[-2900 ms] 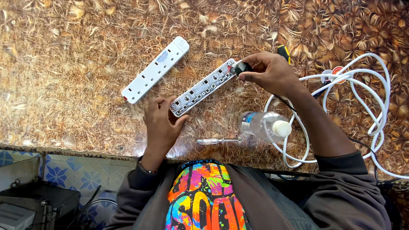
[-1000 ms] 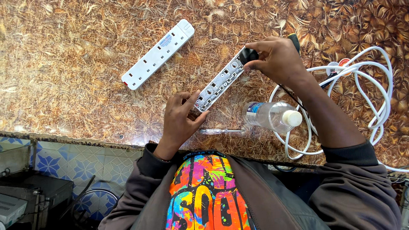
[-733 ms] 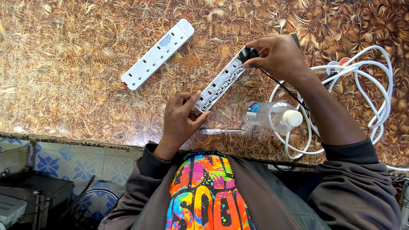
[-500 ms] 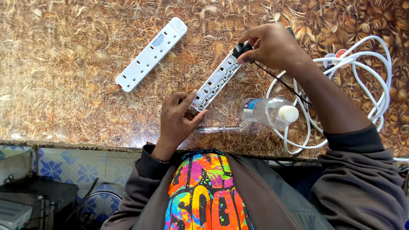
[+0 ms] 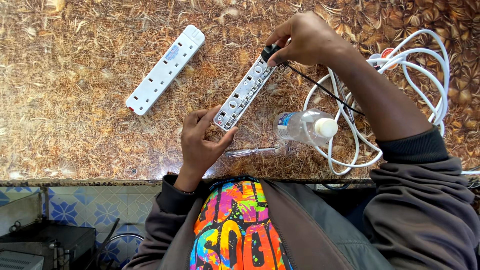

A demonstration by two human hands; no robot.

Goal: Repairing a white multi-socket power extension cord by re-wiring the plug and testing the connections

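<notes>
Closest in, the left hand [image 5: 200, 142] grips the near end of an opened grey power strip base with exposed metal contacts [image 5: 244, 94], lying diagonally on the brown patterned countertop [image 5: 75, 130]. A clear-handled screwdriver [image 5: 250, 151] and clear plastic bottle [image 5: 304, 126] sit just beside it. Farther out, the right hand [image 5: 305, 40] pinches a small black part [image 5: 270, 52] at the strip's far end.

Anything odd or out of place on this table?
The power strip held by both hands looks opened, bare metal showing, unlike the intact white power strip nearby. A plastic bottle lies on its side among the white cable.
</notes>
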